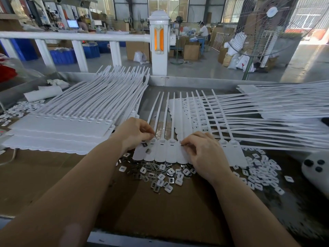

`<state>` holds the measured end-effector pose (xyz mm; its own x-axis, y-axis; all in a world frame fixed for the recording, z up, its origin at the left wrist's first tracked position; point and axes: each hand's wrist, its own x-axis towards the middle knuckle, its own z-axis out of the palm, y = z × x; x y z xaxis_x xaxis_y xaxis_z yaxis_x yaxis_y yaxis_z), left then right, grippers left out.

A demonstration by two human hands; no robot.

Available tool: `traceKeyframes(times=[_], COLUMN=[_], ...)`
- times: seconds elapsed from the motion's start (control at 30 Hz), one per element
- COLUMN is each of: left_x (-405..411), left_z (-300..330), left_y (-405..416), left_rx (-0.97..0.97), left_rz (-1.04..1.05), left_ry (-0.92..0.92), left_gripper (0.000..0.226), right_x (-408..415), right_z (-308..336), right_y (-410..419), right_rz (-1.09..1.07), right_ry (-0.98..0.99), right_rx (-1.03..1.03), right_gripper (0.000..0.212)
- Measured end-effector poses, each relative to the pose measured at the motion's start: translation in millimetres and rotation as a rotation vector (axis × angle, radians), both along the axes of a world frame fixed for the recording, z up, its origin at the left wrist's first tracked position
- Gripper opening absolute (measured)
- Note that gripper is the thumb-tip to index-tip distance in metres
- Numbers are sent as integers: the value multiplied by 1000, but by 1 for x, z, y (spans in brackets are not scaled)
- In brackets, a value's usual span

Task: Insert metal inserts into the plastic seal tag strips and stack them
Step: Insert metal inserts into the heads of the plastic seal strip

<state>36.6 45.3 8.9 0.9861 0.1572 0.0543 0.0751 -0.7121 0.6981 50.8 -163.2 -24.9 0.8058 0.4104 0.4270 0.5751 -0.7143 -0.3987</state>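
Nearest: loose metal inserts (156, 172) lay heaped on the cardboard bench top (160, 211), probably for quick picking. Beyond: the seal tag strip (161, 152) lay flat, slots up. The left hand (134, 133), fingers curled, pinched at a slot; the right hand (203, 153) pressed curled fingertips on the strip, seemingly steadying it; whether either held an insert was not discernible. Farther left: stacked strips (71, 125). Far right: fan (267, 24). No legible writing.
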Motion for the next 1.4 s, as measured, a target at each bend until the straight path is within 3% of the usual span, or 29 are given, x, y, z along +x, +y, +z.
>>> traceKeyframes(times=[0.37, 0.7, 1.4], left_x=[6, 1, -10], left_z=[8, 9, 3], left_y=[-1, 4, -1], left_rx=[143, 94, 333], left_rz=[-46, 22, -51], left_ry=[66, 7, 11], left_gripper=[8, 4, 34], right_x=[1, 1, 0], right_z=[-1, -1, 1], right_y=[0, 0, 1], right_rz=[4, 6, -2], right_ry=[4, -2, 8], right_rx=[12, 16, -4], right_gripper=[16, 16, 16])
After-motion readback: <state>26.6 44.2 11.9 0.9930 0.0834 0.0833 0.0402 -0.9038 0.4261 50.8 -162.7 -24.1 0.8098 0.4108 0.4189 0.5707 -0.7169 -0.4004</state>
